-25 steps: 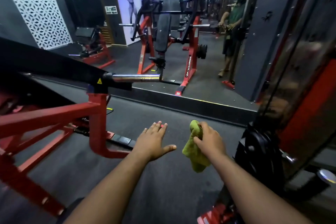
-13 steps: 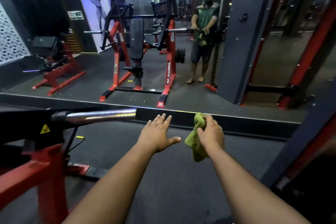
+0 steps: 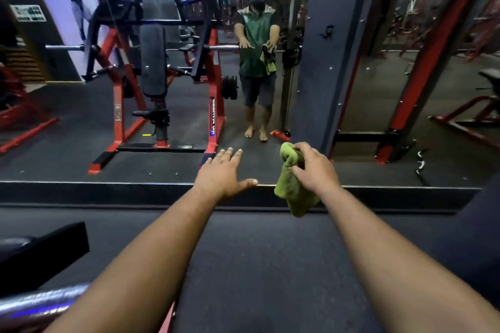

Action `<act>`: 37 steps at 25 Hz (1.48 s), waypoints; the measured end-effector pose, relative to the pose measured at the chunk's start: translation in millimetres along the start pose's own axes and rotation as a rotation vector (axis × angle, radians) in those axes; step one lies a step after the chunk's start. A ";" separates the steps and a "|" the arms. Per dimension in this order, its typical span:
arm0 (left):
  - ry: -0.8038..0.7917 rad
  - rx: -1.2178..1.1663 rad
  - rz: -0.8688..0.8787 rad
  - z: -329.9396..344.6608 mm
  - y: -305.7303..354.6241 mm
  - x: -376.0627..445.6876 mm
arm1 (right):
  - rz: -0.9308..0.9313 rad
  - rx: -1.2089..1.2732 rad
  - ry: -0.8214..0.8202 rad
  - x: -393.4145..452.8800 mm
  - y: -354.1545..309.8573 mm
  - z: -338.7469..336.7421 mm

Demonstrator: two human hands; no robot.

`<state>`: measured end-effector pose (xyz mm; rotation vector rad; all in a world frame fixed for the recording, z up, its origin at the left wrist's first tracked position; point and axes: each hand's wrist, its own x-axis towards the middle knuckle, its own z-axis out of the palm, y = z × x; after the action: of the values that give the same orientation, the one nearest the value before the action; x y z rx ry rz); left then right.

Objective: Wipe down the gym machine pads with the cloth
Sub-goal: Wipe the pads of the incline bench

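Observation:
My right hand grips a bunched green cloth, which hangs below my fist in mid-air. Beside it, my left hand is stretched out flat with straight fingers, palm down, touching nothing. Both arms reach forward over the dark floor toward a wall mirror. A red-framed gym machine with a tall black back pad appears in the mirror, at upper left. No pad is near either hand.
The mirror's raised black base ledge runs across the floor ahead. A chrome bar and a black machine arm sit at the lower left. A dark upright column and a red rack post stand right. My reflection faces me.
The view has swung right and up toward the mirror; the red machine and chrome bar slid to the lower left. My hands kept their pose, the cloth still held in the right.

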<state>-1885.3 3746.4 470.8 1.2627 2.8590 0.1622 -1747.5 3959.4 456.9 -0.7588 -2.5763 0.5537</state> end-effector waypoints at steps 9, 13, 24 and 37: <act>-0.004 -0.035 -0.295 37.7 -119.8 132.8 | -0.318 0.076 -0.248 202.7 -50.0 146.1; -0.015 -0.086 -0.495 58.8 -174.4 158.6 | -0.489 0.114 -0.376 267.8 -92.1 214.9; -0.038 -0.228 -0.983 124.0 -410.8 166.3 | -0.826 0.160 -0.666 377.7 -302.3 449.1; 0.236 -0.698 -1.304 126.3 -675.6 159.6 | -1.499 0.283 -1.225 451.7 -595.8 631.6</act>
<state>-2483.8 3423.4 282.9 -0.7654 2.6934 1.1087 -2646.6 3596.8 322.4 2.0413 -2.7911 0.8598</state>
